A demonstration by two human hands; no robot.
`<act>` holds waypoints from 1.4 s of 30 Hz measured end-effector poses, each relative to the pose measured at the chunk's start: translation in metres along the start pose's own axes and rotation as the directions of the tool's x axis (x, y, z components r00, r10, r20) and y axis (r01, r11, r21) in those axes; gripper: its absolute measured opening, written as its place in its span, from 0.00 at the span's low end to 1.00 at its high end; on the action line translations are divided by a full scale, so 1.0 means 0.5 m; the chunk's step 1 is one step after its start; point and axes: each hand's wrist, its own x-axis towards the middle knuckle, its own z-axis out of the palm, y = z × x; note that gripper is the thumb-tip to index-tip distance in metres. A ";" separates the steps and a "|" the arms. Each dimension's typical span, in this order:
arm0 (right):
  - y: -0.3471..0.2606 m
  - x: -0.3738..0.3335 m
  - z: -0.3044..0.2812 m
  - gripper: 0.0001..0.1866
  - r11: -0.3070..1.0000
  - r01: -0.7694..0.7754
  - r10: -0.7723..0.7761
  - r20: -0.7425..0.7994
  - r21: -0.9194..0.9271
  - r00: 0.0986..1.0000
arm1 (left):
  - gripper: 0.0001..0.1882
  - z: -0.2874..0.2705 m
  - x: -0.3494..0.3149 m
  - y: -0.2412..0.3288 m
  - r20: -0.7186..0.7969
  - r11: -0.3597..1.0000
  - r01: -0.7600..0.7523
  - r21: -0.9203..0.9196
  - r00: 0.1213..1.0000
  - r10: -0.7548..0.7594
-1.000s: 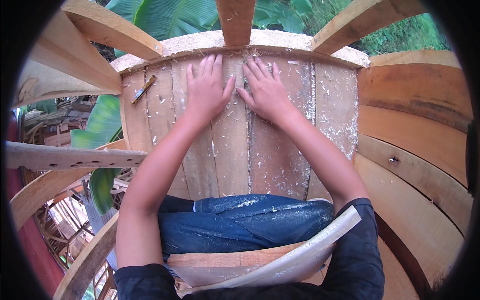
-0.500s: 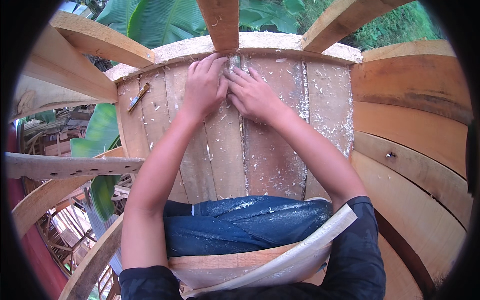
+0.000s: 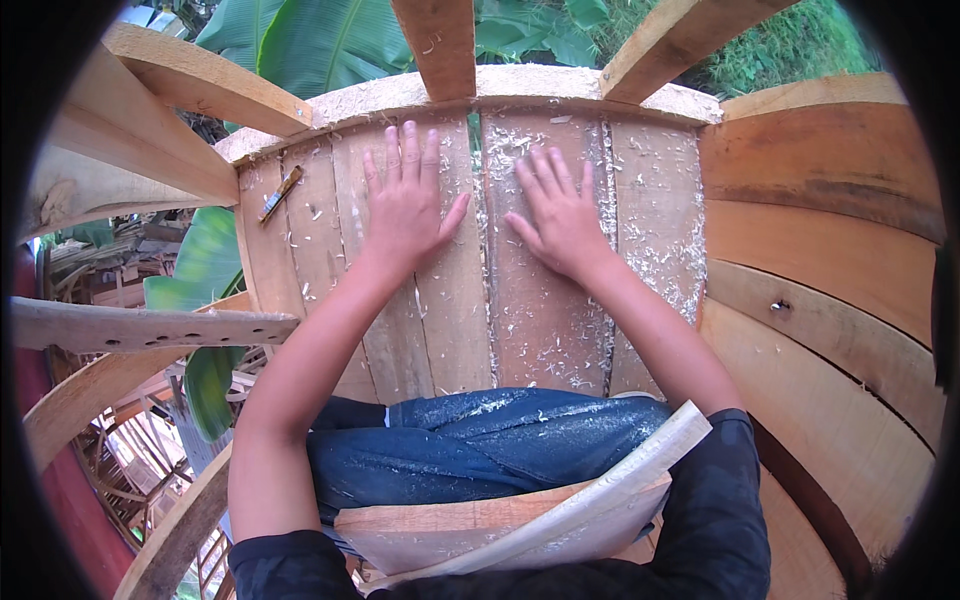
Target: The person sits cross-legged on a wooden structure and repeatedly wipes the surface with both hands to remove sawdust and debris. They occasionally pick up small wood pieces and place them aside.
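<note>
My left hand (image 3: 408, 200) rests with fingers spread on the wooden planks (image 3: 450, 310) in front of me. To its right, my right hand (image 3: 562, 215) lies on the planks too, its fingers apart and slightly blurred. Neither holds anything. Pale wood shavings (image 3: 655, 260) are scattered over the boards, thickest on the right side. Between the hands, at the far end of a plank seam, a narrow gap (image 3: 474, 135) lets green show through.
A small, narrow brown object with a silvery-blue end (image 3: 280, 194) lies at the far left. A rough curved beam (image 3: 540, 85) borders the planks, with upright timbers (image 3: 437, 50) rising from it. Plank walls (image 3: 820, 240) curve along the right. A pale curved strip (image 3: 600, 495) crosses near my lap.
My hands have moved apart from the seam near the far beam, the left one leftward, the right one rightward and nearer. Their fingers have spread, uncovering the gap.
</note>
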 end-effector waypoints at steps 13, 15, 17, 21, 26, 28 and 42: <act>0.024 0.064 0.023 0.35 0.998 -0.065 0.065 -0.080 0.006 0.995 | 0.38 0.008 -0.041 -0.022 -0.049 0.944 -0.292 -0.155 0.956 0.288; -0.019 0.093 0.034 0.36 0.995 0.077 -0.076 -0.021 0.064 0.997 | 0.39 -0.005 -0.079 -0.028 0.005 0.950 -0.301 -0.089 0.953 0.302; -0.059 0.098 0.035 0.36 0.971 0.157 -0.160 0.002 0.180 0.987 | 0.41 -0.001 -0.117 -0.031 0.098 0.935 -0.355 -0.018 0.930 0.356; -0.005 0.007 -0.033 0.35 0.983 0.118 -0.126 0.046 0.139 0.991 | 0.43 0.002 -0.134 -0.020 0.160 0.998 -0.058 0.011 0.986 0.055; 0.130 -0.198 -0.099 0.41 0.931 -0.346 0.361 0.162 -0.115 0.918 | 0.43 0.019 -0.054 -0.039 0.017 0.999 -0.027 0.019 1.000 0.026; 0.133 -0.261 -0.077 0.43 0.943 -0.329 0.333 0.110 -0.056 0.936 | 0.41 0.004 -0.046 -0.010 -0.020 0.986 -0.167 -0.011 0.986 0.167; 0.131 -0.186 -0.098 0.36 0.980 -0.155 0.164 -0.063 0.125 0.984 | 0.33 0.042 -0.113 0.249 -0.058 0.317 -0.872 -0.372 0.363 0.930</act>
